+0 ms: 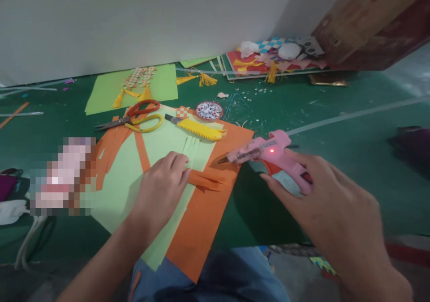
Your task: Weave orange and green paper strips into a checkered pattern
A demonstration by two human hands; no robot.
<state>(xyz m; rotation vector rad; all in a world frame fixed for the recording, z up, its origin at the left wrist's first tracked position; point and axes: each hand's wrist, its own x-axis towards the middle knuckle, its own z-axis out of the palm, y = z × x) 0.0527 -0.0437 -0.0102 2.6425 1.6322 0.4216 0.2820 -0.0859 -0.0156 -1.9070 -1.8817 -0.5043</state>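
Note:
My left hand (164, 181) is closed on orange paper strips (206, 180), whose free ends fan out to the right over the orange sheet (198, 230). Under that hand lies a pale green sheet (117, 203). In my right hand (332, 203) is a pink hot glue gun (277, 147) with a red light glowing on its side. Its nozzle points left, a little above the strips' ends. A yellow utility knife (199, 129) and scissors (134, 118) with red and yellow handles rest on the papers beyond my left hand.
A small dish of googly eyes (209, 110) stands behind the knife. Woven paper with yellow tassels (139, 78) lies on a bright green sheet (101, 91). Craft pieces are piled at the back right beside a cardboard box (376, 29). A blurred-out object (62, 176) is at left.

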